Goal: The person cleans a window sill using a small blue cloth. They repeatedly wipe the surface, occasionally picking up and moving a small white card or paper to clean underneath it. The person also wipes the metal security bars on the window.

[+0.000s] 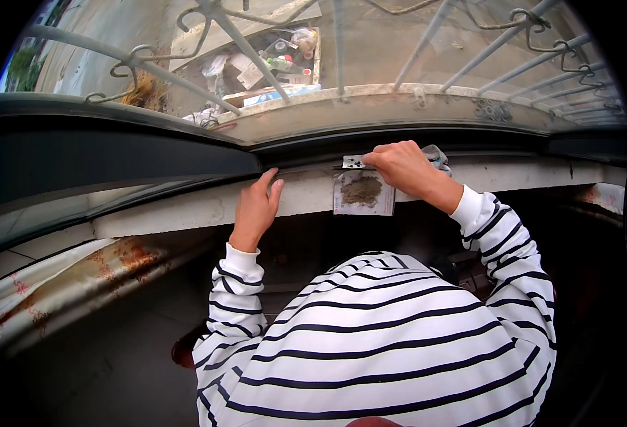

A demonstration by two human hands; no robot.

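My right hand (407,168) is over the white window sill (308,198), its fingertips on the right edge of a small white piece of paper (352,161) that bears several dark specks. Whether the fingers pinch the paper or only press on it cannot be told. Just below lies a printed sheet or packet (387,207) with a heap of grey-brown powdery dirt (361,191) on it, jutting over the sill's front edge. My left hand (258,209) rests at the sill farther left, fingers apart, holding nothing. A crumpled grey cloth (437,159) is behind my right wrist.
A dark window frame (185,152) runs behind the sill. Beyond the glass are pale metal window bars (340,53) and a container of rubbish (317,58) with bottles and bags. A floral curtain (94,267) hangs at the lower left.
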